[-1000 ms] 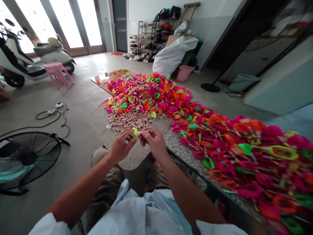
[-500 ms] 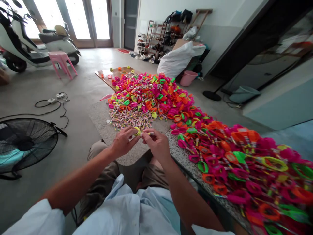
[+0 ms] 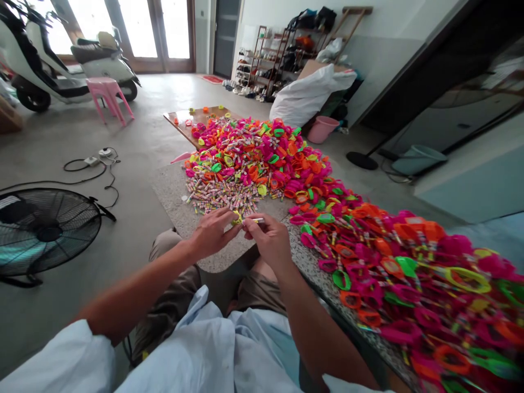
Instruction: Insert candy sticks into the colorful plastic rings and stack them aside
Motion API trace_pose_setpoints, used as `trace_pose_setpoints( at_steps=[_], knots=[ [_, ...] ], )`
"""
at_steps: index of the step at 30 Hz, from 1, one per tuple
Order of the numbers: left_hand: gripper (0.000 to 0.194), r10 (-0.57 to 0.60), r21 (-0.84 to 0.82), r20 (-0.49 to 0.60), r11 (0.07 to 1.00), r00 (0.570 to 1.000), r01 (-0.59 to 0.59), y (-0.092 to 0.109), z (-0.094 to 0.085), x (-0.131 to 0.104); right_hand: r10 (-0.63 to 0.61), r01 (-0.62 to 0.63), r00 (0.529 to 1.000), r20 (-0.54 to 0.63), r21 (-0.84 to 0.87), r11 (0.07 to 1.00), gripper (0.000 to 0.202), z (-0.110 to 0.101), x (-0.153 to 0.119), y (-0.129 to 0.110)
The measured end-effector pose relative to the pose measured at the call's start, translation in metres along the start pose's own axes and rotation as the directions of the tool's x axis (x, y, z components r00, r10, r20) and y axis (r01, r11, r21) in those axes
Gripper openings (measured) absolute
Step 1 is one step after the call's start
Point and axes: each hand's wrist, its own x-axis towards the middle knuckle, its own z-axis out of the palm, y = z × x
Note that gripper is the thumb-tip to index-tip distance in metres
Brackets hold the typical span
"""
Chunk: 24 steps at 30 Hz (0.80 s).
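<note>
My left hand point(image 3: 213, 232) pinches a small yellow plastic band point(image 3: 236, 218), shaped like a toy watch, between thumb and fingers. Close against it, my right hand point(image 3: 268, 234) grips a slim pale tube point(image 3: 257, 220) that points to the right. Where the tube and the band meet is too small to make out. Both hands are above the near edge of the speckled stone tabletop point(image 3: 219, 256). Just beyond them lies a spread of small printed tubes point(image 3: 221, 194), with a heap of pink, orange, green and yellow plastic bands point(image 3: 262, 144) behind.
More bands with tubes point(image 3: 393, 278) cover the tabletop along my right side. A floor fan point(image 3: 49, 232) stands at left, near a cable with sockets point(image 3: 92, 161). Farther off are a pink stool point(image 3: 107, 90), a scooter point(image 3: 98, 63), a white sack point(image 3: 303, 95) and a pink bucket point(image 3: 323, 129).
The view has turned slightly, so the scene sits a little farther right. Both hands keep their hold on the yellow band and the tube, with only slight finger movement.
</note>
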Motion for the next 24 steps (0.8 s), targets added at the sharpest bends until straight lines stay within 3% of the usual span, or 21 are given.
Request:
trace_pose_setpoints(
  at_steps=[6,14,19,24],
  knots=[
    [0.031,0.122,0.236,0.079,0.962,0.989,-0.137,-0.007,-0.007,0.002,0.018,-0.028,0.999,0.045,0.242,0.970,0.028,0.004,0.006,0.007],
    [0.037,0.210,0.311,0.085,0.923,0.974,-0.226,-0.012,-0.008,0.006,0.046,-0.053,0.999,0.027,0.432,0.900,0.028,0.015,0.004,0.015],
    [0.033,0.286,0.292,0.034,0.913,0.958,-0.284,-0.011,-0.006,0.005,-0.006,-0.048,0.993,0.119,0.440,0.897,0.033,0.013,0.003,0.018],
    [0.029,0.315,0.266,-0.032,0.918,0.949,-0.295,-0.005,-0.006,0.007,-0.093,0.088,0.996,-0.005,0.372,0.924,0.031,0.014,-0.005,0.013]
  ],
)
